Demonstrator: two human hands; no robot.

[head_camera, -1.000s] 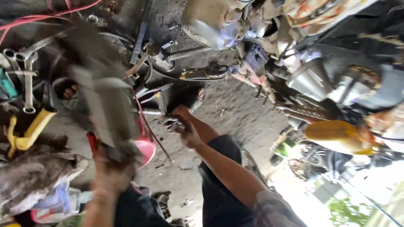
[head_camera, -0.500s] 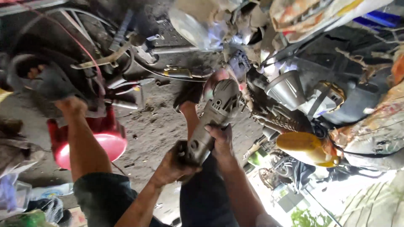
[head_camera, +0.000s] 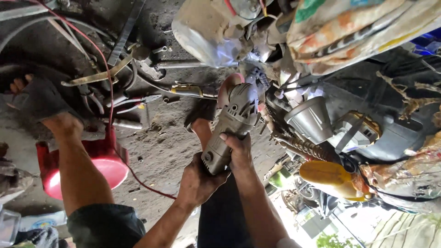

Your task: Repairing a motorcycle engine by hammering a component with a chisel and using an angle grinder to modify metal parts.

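dirt floor [head_camera: 156, 151] | both hands grip grey angle grinder [head_camera: 232, 126] | pink bucket [head_camera: 108, 167]

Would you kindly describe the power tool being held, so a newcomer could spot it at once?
Start at the motorcycle on the right, then look at its chain side. The angle grinder is there, gripped by the left hand and right hand. Its smooth grey body stands out from the greasy metal.

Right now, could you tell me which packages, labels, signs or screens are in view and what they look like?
Packet: floor, lower left; flat, pale with blue and yellow print.
Printed cloth: top right, draped over the machine; crumpled, cream with orange, green and yellow.
Grinder: in both hands; grey, any label too small to tell.
Signs, screens: none.
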